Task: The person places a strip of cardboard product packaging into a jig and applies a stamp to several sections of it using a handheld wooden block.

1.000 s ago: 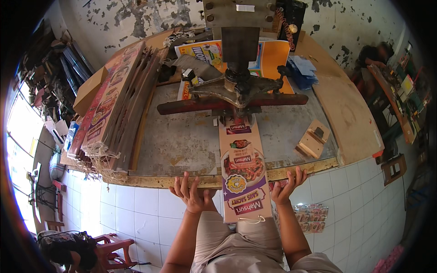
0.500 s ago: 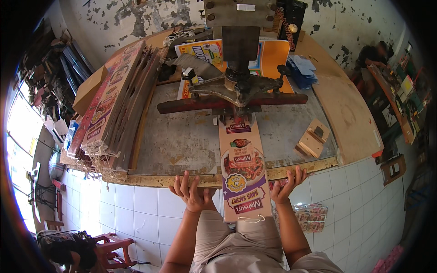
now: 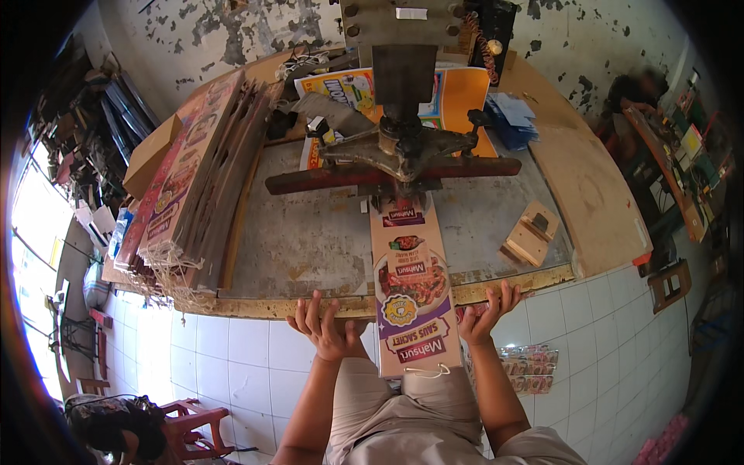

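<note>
A long printed cardboard strip [image 3: 411,283] with food pictures and a cord loop at its near end lies under the press head [image 3: 404,143]. Its near part sticks out past the table's front edge, above my lap. My left hand [image 3: 325,325] rests at that edge, left of the strip, with fingers apart and nothing in them. On the strip's right, my right hand [image 3: 484,318] lies against the same edge, its fingers also spread and holding nothing. Neither hand visibly grips the strip. The strip's far end is hidden beneath the press.
Stacked printed cardboard strips [image 3: 194,170] with cords stand on the table's left. A small wooden block [image 3: 530,234] sits at the right, near blue plastic sheets [image 3: 511,120]. Printed sheets [image 3: 528,370] lie on the tiled floor. Other people are at the far right and lower left.
My hands and the strip hold their places at the table edge. Only a very slight shift of the whole view shows.
</note>
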Motion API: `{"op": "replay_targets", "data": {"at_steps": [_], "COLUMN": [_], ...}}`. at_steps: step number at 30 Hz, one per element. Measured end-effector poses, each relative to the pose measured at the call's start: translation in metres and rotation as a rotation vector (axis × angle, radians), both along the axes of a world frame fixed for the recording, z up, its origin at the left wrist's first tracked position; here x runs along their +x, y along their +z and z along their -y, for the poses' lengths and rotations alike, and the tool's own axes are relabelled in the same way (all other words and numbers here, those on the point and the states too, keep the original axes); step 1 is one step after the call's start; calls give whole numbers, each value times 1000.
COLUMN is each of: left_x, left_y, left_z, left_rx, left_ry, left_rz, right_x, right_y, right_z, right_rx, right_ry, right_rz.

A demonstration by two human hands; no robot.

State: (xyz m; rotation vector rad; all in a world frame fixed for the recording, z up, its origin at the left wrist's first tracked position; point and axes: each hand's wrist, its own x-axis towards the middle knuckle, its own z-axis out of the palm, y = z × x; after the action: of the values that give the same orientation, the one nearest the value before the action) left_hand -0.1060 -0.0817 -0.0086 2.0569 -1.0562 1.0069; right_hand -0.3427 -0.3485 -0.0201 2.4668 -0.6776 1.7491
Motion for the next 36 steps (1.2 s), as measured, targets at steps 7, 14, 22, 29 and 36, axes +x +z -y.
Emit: {"op": "replay_targets", "data": {"at_steps": [7,14,22,29,36], "left_x": [0,0,0,0,1], "left_y": [-1,-2,0,-1,0], "left_z": [-1,-1,-1,-2,0], "left_rx": [1,-1,1,12,3], "left_ry": [7,3,1,2,9], "left_rz": [-1,-8,4,3,7], "right_x": [-1,-1,-1,-1,-3], "right_y": [-1,-2,2,1,-1], "right_z": [0,-1,-2,-2,-1], "right_rx": [10,21,22,13,15], "right_ry": [-2,-3,-7,-5,-18], "right_rz": [-2,-7,-20,-14,-18]}}
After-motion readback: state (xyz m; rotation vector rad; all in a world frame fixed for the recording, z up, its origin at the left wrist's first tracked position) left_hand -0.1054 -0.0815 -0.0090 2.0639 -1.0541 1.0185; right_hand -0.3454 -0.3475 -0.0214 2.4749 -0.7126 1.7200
